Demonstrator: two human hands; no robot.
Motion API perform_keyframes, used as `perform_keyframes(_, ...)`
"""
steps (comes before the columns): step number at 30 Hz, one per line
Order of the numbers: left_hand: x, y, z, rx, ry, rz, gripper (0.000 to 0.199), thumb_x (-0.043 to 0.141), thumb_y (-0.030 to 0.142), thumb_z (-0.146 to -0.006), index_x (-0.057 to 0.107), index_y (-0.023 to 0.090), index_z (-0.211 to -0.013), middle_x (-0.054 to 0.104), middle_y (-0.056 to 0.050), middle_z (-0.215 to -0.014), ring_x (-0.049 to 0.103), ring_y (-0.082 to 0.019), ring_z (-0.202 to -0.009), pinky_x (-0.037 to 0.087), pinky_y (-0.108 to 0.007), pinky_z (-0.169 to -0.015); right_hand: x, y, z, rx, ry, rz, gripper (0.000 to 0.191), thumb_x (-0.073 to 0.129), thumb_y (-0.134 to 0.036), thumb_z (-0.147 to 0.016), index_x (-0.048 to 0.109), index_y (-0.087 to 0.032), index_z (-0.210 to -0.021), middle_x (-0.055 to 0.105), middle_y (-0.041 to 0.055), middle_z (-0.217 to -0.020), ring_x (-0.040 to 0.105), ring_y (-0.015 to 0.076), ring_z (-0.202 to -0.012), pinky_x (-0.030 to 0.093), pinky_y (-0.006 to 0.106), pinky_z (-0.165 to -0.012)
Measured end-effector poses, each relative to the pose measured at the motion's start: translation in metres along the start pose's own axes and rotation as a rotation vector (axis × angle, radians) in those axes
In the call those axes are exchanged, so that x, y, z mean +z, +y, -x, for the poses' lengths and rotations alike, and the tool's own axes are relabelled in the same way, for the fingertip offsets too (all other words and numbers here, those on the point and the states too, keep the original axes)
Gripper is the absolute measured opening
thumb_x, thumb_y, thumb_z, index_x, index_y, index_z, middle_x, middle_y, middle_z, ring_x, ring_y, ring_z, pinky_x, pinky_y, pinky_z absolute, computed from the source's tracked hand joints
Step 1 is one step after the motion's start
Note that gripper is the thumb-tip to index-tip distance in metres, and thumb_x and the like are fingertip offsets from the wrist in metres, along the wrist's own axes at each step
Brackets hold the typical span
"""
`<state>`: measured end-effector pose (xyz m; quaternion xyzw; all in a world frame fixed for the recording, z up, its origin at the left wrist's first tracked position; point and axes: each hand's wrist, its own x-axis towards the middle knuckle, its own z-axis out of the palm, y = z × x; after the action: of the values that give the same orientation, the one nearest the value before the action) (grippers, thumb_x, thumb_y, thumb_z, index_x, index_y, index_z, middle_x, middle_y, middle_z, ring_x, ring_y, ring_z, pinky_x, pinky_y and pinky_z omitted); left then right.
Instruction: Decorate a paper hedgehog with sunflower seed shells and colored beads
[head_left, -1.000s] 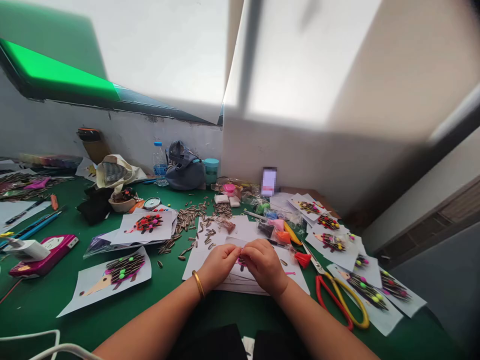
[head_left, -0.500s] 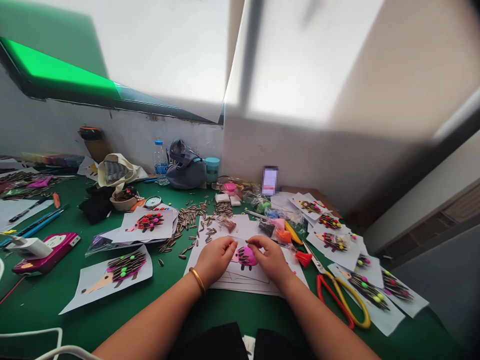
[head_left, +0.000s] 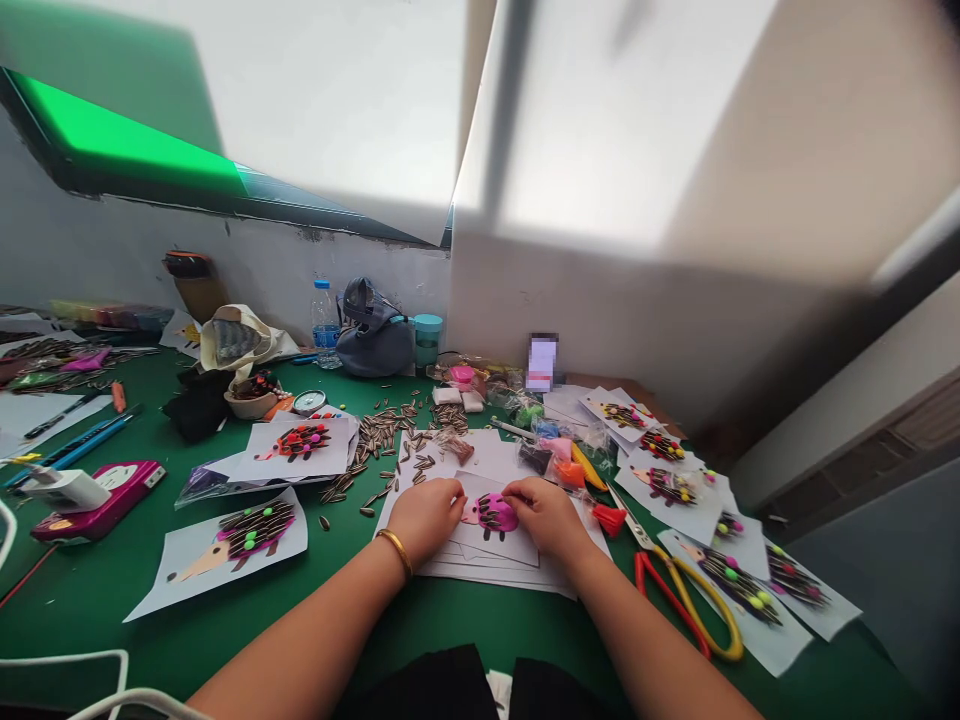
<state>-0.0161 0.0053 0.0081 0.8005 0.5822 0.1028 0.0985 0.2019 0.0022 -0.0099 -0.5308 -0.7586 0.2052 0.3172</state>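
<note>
Fingers (head_left: pixel 517 492) were pinched together, contents unclear to me: right hand (head_left: pixel 547 520) nearer, at pink hedgehog's (head_left: pixel 495 514) three o'clock; left hand (head_left: pixel 426 520), nine; long axis nine-to-three.

Table (head_left: pixel 330 610) with a green top: at left, a magenta power strip (head_left: pixel 101 503) and blue pens (head_left: pixel 82 445); left of centre, a card bearing a hedgehog figure (head_left: pixel 225 550); at centre, a stack of white paper (head_left: pixel 510 575), with scattered sunflower seeds (head_left: pixel 382 432) on its left; at right, scissors (head_left: pixel 679 585); along the far side, a bottle (head_left: pixel 324 328), a grey-blue bag (head_left: pixel 375 340) and a teal-lidded cup (head_left: pixel 427 342)
</note>
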Motion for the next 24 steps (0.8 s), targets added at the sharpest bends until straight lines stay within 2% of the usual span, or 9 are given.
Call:
perform_keyframes(8, 0.001, -0.001, 0.0, -0.01, -0.018, -0.03, 0.027, 0.043, 0.036, -0.091, 0.067, 0.024, -0.095, 0.072, -0.005, -0.095, 0.065, -0.021, -0.089, 0.043, -0.029, -0.072, 0.005, -0.002, 0.001, -0.019, 0.036, -0.044, 0.024, 0.051, -0.012, -0.077, 0.07, -0.022, -0.089, 0.07, 0.0019, -0.091, 0.062, 0.0176, -0.087, 0.045, 0.029, -0.08)
perform_keyframes(14, 0.003, -0.001, 0.0, -0.025, -0.03, -0.02, 0.027, 0.044, 0.036, -0.09, 0.068, 0.024, -0.096, 0.072, -0.005, -0.096, 0.065, -0.021, -0.09, 0.044, -0.029, -0.073, 0.01, -0.002, 0.0, 0.035, 0.006, -0.08, 0.021, 0.053, -0.017, -0.079, 0.071, -0.022, -0.089, 0.071, 0.0022, -0.091, 0.062, 0.0179, -0.086, 0.046, 0.029, -0.078)
perform_keyframes(24, 0.0, 0.002, 0.001, -0.058, -0.047, 0.019, 0.024, 0.046, 0.035, -0.091, 0.067, 0.024, -0.097, 0.072, -0.006, -0.097, 0.065, -0.021, -0.091, 0.043, -0.029, -0.075, 0.014, -0.006, -0.003, 0.026, -0.023, -0.033, 0.024, 0.053, -0.017, -0.08, 0.073, -0.024, -0.09, 0.072, 0.0019, -0.092, 0.063, 0.0194, -0.09, 0.045, 0.031, -0.083)
